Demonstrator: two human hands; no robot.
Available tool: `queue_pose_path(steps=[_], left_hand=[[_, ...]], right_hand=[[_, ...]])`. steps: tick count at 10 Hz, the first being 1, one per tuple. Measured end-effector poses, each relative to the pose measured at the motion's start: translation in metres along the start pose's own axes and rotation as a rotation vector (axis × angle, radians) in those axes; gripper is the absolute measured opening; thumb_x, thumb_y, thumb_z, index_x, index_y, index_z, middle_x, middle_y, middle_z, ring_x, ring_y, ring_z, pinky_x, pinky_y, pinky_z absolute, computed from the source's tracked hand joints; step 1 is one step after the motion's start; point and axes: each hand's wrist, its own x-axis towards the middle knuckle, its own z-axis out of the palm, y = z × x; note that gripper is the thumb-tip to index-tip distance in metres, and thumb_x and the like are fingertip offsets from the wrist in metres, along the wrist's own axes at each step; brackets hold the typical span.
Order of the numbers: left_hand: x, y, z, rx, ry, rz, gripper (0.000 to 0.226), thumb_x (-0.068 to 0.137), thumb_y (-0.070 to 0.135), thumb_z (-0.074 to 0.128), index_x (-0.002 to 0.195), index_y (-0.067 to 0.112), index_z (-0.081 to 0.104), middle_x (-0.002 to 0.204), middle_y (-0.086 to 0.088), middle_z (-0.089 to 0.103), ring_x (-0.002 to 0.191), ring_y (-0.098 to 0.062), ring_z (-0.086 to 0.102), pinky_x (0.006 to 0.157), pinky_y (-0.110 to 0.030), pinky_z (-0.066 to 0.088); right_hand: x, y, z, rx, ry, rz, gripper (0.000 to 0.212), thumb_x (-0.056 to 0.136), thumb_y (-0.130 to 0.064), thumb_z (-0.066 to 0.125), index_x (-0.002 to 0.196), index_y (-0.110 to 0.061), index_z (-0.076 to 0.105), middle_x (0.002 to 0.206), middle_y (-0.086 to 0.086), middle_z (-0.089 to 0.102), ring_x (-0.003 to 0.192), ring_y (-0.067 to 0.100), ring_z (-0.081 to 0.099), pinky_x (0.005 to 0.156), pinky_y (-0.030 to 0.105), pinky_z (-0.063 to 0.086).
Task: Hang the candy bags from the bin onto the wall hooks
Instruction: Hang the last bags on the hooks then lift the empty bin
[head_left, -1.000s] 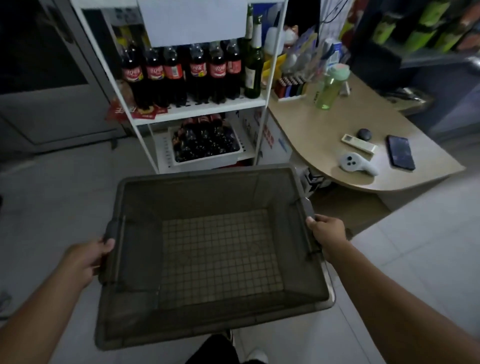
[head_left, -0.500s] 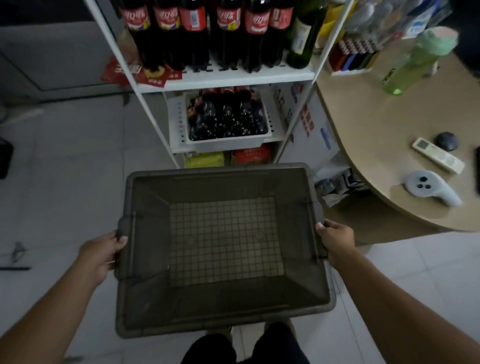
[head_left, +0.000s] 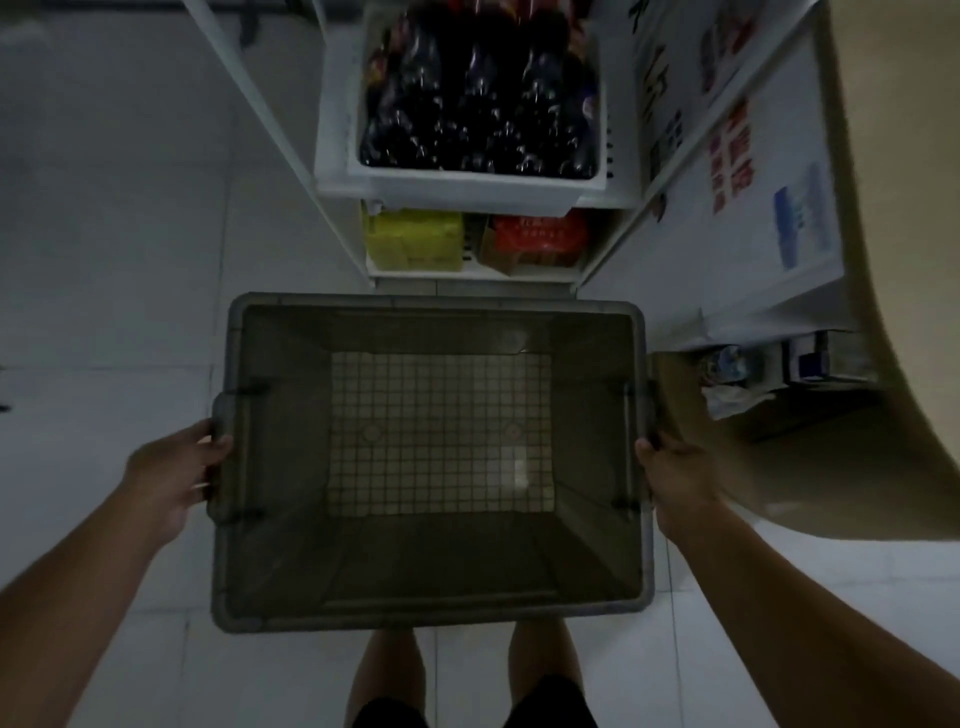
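Dim light, looking straight down.

Bin (head_left: 431, 304): grey, see-through plastic, open top, centre of frame. Its gridded bottom shows in full, pale floor tiles visible through it. It is held between both hands; I cannot tell whether it rests on the floor (head_left: 104, 208) or hangs just over it. Far rim sits just beside the foot of the rack (head_left: 291, 156).

Left hand (head_left: 171, 473): lower left of frame, grip closed round the left handle (head_left: 221, 415), thumb over the top edge, fingers tucked under.

Right hand (head_left: 675, 467): right of centre, grip closed round the right handle (head_left: 652, 400), fingers wrapped out of sight beneath it.

Legs (head_left: 384, 670): bare knees at the bottom edge, just below the bin's near rim.

Rack, upper centre: a white crate (head_left: 467, 184) packed full of dark bottles (head_left: 478, 104), standing upright, tops towards the viewer. On the shelf under the crate, a yellow pack (head_left: 413, 239) on the left and a red box (head_left: 540, 241) on the right, side by side.

Upper right: a white panel (head_left: 769, 156) with red and blue printing, and above it the curved tan edge of the surface (head_left: 893, 260). Small clutter under that edge, too blurred to name.
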Motion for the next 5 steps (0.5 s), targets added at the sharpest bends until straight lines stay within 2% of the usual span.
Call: queue_pose_path(steps=[1, 2, 3, 4, 5], left_hand=[[0.04, -0.023, 0.024, 0.008, 0.049, -0.005, 0.048, 0.099, 0.007, 0.054, 0.146, 0.011, 0.044, 0.12, -0.013, 0.058, 0.07, -0.016, 0.049, 0.067, -0.027, 0.042], [0.081, -0.043, 0.045, -0.015, 0.103, -0.038, 0.051, 0.096, 0.004, 0.058, 0.144, 0.014, 0.047, 0.131, -0.017, 0.06, 0.069, -0.015, 0.051, 0.083, -0.033, 0.047], [0.119, -0.056, 0.06, 0.017, 0.07, -0.055, 0.054, 0.093, -0.003, 0.058, 0.143, 0.015, 0.048, 0.108, -0.01, 0.065, 0.07, -0.015, 0.052, 0.067, -0.02, 0.054], [0.158, -0.065, 0.073, 0.085, 0.028, -0.088, 0.055, 0.09, -0.003, 0.061, 0.141, 0.013, 0.05, 0.112, -0.01, 0.062, 0.083, -0.024, 0.06, 0.067, -0.03, 0.058], [0.257, -0.113, 0.074, 0.247, -0.052, -0.026, 0.048, 0.087, 0.006, 0.065, 0.132, 0.019, 0.056, 0.125, -0.012, 0.064, 0.104, -0.033, 0.063, 0.091, -0.052, 0.053]], right_hand=[[0.04, 0.009, 0.015, -0.018, 0.0, -0.003, 0.028, 0.095, -0.02, 0.061, 0.122, -0.014, 0.063, 0.122, 0.007, 0.063, 0.112, 0.029, 0.059, 0.104, 0.05, 0.045], [0.073, 0.014, 0.033, -0.053, -0.018, -0.018, 0.031, 0.098, -0.019, 0.056, 0.129, -0.015, 0.058, 0.121, 0.005, 0.059, 0.108, 0.025, 0.056, 0.094, 0.042, 0.045], [0.107, 0.02, 0.052, -0.101, -0.034, -0.028, 0.023, 0.1, -0.019, 0.052, 0.123, -0.017, 0.058, 0.116, 0.004, 0.057, 0.105, 0.023, 0.054, 0.089, 0.039, 0.042], [0.144, 0.025, 0.075, -0.159, -0.013, -0.026, 0.023, 0.1, -0.025, 0.053, 0.122, -0.021, 0.058, 0.115, 0.004, 0.057, 0.109, 0.027, 0.055, 0.094, 0.044, 0.046], [0.18, 0.028, 0.092, -0.271, -0.006, -0.017, 0.033, 0.1, -0.029, 0.053, 0.132, -0.019, 0.054, 0.117, 0.001, 0.052, 0.117, 0.031, 0.053, 0.09, 0.038, 0.044]])
